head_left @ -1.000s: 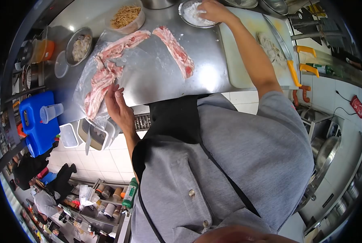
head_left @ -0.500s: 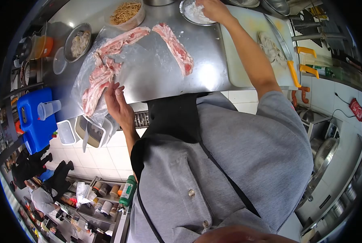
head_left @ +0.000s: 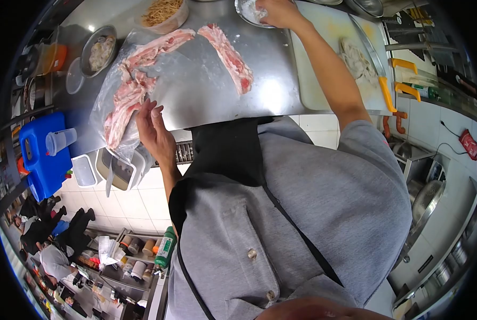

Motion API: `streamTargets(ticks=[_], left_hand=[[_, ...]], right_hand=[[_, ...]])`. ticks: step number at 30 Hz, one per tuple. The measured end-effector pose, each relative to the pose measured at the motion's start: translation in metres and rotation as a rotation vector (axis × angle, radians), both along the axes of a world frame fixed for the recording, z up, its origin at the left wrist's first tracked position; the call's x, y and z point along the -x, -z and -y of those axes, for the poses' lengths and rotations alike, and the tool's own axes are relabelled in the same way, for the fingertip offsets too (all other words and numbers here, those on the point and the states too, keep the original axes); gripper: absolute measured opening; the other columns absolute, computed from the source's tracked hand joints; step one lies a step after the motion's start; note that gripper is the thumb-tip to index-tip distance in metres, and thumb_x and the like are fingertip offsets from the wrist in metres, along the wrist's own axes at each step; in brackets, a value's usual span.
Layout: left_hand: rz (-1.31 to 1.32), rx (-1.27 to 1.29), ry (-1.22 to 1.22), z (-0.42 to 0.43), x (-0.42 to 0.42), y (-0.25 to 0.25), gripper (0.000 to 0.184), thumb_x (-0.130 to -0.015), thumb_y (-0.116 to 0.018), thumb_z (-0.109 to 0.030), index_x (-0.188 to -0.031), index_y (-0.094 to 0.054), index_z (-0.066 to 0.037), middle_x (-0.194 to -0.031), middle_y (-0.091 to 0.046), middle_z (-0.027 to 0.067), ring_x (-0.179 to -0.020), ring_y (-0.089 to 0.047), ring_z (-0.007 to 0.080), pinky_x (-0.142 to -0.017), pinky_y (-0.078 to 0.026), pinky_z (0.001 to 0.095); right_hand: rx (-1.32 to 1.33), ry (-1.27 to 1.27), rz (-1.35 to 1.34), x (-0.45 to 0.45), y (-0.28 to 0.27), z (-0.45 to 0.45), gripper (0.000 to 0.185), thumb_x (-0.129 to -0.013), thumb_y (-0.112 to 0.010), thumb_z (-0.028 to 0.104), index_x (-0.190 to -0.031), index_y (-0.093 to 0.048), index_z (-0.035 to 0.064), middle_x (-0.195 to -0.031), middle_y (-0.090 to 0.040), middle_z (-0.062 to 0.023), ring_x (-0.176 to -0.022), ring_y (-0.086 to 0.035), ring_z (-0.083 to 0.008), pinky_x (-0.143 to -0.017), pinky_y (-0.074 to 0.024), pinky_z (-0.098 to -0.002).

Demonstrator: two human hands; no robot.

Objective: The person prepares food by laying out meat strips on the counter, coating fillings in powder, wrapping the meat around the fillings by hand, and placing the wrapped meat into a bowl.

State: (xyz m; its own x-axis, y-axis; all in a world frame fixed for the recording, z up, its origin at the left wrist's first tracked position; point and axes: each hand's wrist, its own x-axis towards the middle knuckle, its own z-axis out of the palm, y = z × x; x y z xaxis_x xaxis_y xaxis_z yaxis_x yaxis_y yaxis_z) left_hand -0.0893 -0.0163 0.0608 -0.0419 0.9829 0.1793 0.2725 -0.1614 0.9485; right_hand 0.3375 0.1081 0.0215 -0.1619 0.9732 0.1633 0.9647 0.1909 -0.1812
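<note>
My right hand [head_left: 282, 13] reaches into a metal bowl [head_left: 239, 17] of white powder [head_left: 248, 10] at the top edge. Its fingers are bent together in the powder, and their tips are partly hidden. Nearer the counter's front edge, my left hand [head_left: 155, 130] hovers with loosely curled, parted fingers and holds nothing. Just beside those fingertips, a strip of raw ribs [head_left: 122, 109] lies on clear plastic sheeting [head_left: 101, 96]. Above it is another strip of raw meat [head_left: 161, 47], partly on the plastic. A separate meat strip [head_left: 228, 57] rests on the bare steel.
A white cutting board [head_left: 316, 80] on the right bears a long knife [head_left: 369, 45] and pale pieces [head_left: 356, 56]. At left are a metal bowl of pale food [head_left: 87, 56], a tub of thin brown sticks [head_left: 175, 22] and a blue jerrycan [head_left: 44, 170]. Other people stand at lower left.
The view has shifted slightly, moving the counter items a little up and left. My right hand stays in the powder bowl. My left hand still hovers beside the ribs.
</note>
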Motion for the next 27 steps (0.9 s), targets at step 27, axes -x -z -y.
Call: streamTargets(ticks=[27], left_hand=[[-0.375,-0.315,0.806,-0.041,-0.107,0.053,0.024,-0.081,-0.072,0.0,-0.105,-0.073,-0.003,-0.105,-0.067,0.0105,-0.093,-0.067,0.0284,-0.08,-0.054,0.036]], right_hand=[[-0.027,-0.306,-0.257,0.116,0.0,0.175,0.018,-0.076,-0.072,0.01,-0.093,-0.066,0.008,-0.093,-0.055,-0.0061,-0.098,-0.054,-0.0271,-0.074,-0.0526,-0.0369]])
